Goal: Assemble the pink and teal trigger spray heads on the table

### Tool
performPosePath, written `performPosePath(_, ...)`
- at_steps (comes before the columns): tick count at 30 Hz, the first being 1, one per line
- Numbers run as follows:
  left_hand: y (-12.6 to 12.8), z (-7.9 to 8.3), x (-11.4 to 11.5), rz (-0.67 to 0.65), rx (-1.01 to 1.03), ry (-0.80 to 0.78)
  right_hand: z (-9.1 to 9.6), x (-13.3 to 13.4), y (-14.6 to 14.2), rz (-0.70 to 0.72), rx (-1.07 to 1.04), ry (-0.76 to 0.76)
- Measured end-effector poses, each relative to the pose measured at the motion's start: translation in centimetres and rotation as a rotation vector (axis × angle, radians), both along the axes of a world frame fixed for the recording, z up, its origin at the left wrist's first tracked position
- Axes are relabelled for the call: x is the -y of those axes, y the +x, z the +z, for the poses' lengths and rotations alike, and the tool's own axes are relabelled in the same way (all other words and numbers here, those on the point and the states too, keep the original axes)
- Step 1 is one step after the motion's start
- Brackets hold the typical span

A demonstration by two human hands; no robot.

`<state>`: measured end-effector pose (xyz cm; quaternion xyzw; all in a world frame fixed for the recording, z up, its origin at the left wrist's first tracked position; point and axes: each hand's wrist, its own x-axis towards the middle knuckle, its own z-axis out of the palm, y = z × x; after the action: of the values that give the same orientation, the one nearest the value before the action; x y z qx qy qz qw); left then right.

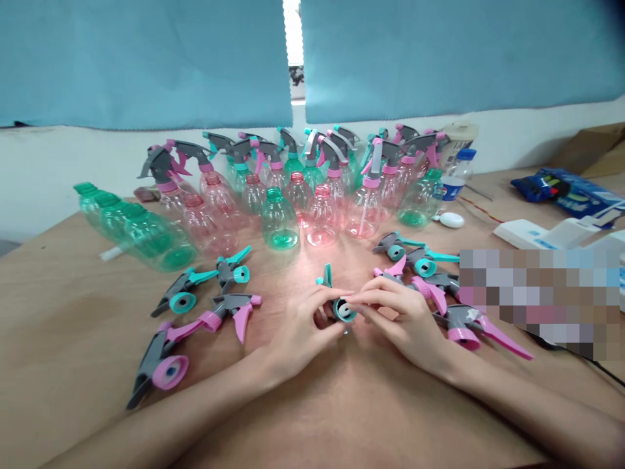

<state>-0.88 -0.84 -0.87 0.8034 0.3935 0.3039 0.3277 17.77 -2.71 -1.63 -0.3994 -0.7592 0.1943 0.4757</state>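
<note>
My left hand (307, 319) is closed around a grey and teal trigger spray head (344, 311) with its collar opening facing me. Inside that collar a small white round piece shows. The fingertips of my right hand (403, 319) are pinched together at the collar's upper right rim; what they hold, if anything, is too small to make out. Loose pink and grey spray heads (163, 365) and teal ones (183, 296) lie left of my hands. More pink heads (463, 329) and teal heads (424, 262) lie to the right.
Behind my hands stand clear pink bottles (322, 221) and green bottles (280, 225), several with spray heads fitted. A row of green bottles (156, 238) leans over at left. On the right are a blue-capped bottle (459, 172), a blue packet (571, 192) and a white power strip (522, 233).
</note>
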Motion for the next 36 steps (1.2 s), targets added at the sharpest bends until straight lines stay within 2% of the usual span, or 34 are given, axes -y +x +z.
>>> performPosePath(9,0.3,0.1,0.4,0.056,0.101,-0.106,0.2,0.1,0.5,-0.066,0.18,0.121)
performPosePath(14,0.2,0.1,0.4,0.033,0.124,-0.114,1.5,0.0,1.0,0.039,0.298,0.158)
performPosePath(17,0.2,0.2,0.4,0.026,0.124,-0.104,2.3,-0.1,1.0,0.057,0.403,0.165)
performPosePath(25,0.1,0.0,0.5,0.021,0.102,-0.086,3.8,-0.5,1.4,0.086,0.597,0.079)
performPosePath(32,-0.1,-0.1,0.4,0.018,0.068,-0.07,5.6,-1.1,1.2,0.123,0.701,-0.067)
performPosePath(36,-0.2,-0.1,0.2,0.012,0.073,-0.049,6.1,-1.4,0.9,0.112,0.78,-0.077)
